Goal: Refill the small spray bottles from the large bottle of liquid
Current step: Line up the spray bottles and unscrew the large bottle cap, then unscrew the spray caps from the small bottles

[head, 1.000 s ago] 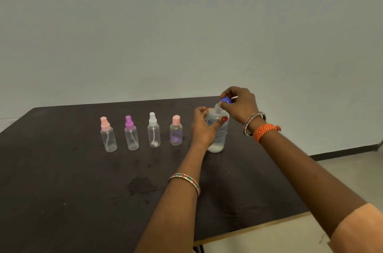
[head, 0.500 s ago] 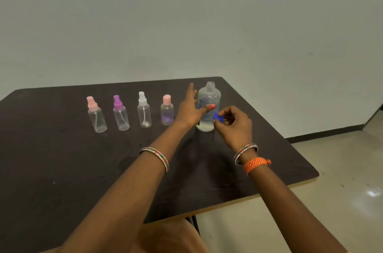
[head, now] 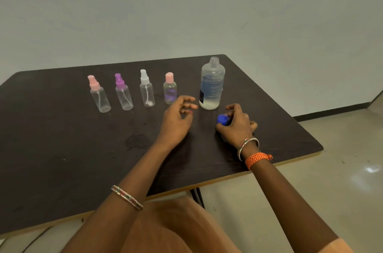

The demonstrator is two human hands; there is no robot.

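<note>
My left hand [head: 176, 122], which gripped the big bottle [head: 211, 85] a second ago and half a second ago lay against its side with straight fingers, is now off it, hanging just in front of it with loosely curled fingers that hold nothing. My right hand [head: 237, 126], which was twisting the blue cap [head: 222, 119] on the bottle's neck a second ago, is now down at the table [head: 62, 149] in front of the bottle, the cap in its fingertips. The bottle's neck is now bare and open.
</note>
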